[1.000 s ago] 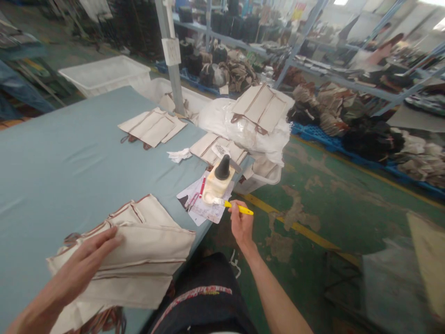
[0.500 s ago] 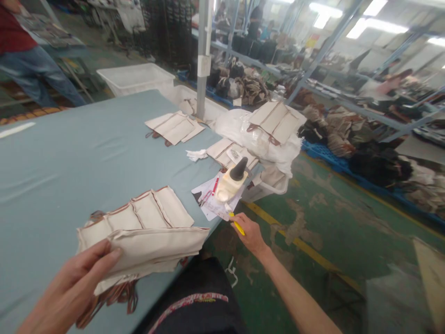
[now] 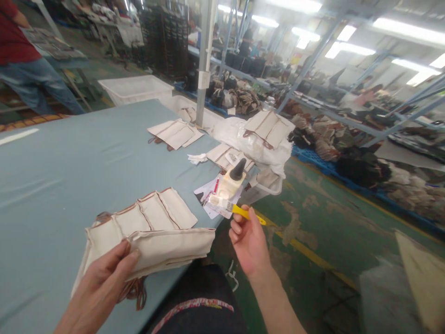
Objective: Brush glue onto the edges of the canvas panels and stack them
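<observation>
My left hand [image 3: 104, 278] pinches the folded edge of a cream fabric piece [image 3: 174, 248] with dark brown edging, at the near side of the table. Behind it lie more cream panels [image 3: 153, 213] with brown trim, and brown straps [image 3: 135, 294] hang below. Over the table's right edge, my right hand [image 3: 250, 241] grips the yellow handle of a paintbrush [image 3: 245, 213]. Its pale bristles point left, above some papers. Just beyond the brush stands a cream container [image 3: 229, 185] with a black cone-shaped part [image 3: 238, 170] on top. A red pen [image 3: 216, 185] lies on the papers.
Stacks of cream panels lie on the blue-green table [image 3: 86, 162] and on a white bag [image 3: 232, 132]. White bins [image 3: 135, 88] and a metal post [image 3: 203, 83] stand behind. A person in jeans [image 3: 45, 83] is at the far left. Heaped goods line the floor at right.
My right hand has turned palm up, and the brush has swung round from pointing at the container to lying nearly level with bristles leftward. My left hand still holds the fabric, shifted slightly right.
</observation>
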Available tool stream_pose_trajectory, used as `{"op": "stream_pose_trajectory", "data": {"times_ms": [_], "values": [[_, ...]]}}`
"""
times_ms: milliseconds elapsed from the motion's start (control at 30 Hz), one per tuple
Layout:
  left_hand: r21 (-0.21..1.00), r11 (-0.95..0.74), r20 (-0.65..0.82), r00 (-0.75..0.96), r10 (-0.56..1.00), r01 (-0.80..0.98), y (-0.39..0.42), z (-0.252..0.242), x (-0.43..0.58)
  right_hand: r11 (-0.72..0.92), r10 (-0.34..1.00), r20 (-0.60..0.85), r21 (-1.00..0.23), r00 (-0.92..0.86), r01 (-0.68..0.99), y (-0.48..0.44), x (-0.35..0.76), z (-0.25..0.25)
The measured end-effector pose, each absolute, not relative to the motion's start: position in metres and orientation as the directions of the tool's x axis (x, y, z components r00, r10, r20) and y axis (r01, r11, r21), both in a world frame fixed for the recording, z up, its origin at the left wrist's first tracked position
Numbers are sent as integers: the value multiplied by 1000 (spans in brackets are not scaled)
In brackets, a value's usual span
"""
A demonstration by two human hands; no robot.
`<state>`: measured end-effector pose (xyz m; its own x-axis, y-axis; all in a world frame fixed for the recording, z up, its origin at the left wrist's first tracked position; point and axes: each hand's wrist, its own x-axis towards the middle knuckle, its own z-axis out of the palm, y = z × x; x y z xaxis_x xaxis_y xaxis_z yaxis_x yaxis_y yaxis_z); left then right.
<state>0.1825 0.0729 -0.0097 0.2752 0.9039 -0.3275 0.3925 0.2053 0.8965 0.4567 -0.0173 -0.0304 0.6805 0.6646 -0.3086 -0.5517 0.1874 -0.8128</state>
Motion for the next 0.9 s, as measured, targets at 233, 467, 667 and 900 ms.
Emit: {"op": "stream_pose_trajectory", "data": {"times_ms": [233,467,667,900], "values": [[925,90,-255,427,867,369,68,-16,172,155,739,-396,-686,544,-710,-31,407,7],[934,-129,-76,540,838,333,50,7,161,178,801,-135,-877,583,-447,-27,372,30],[805,-538,307,598,740,252,40,6,148,233,776,2,-930,631,-284,-22,361,44],[608,-759,530,593,606,233,40,-1,145,100,775,-48,-975,630,-197,-35,349,45]]}}
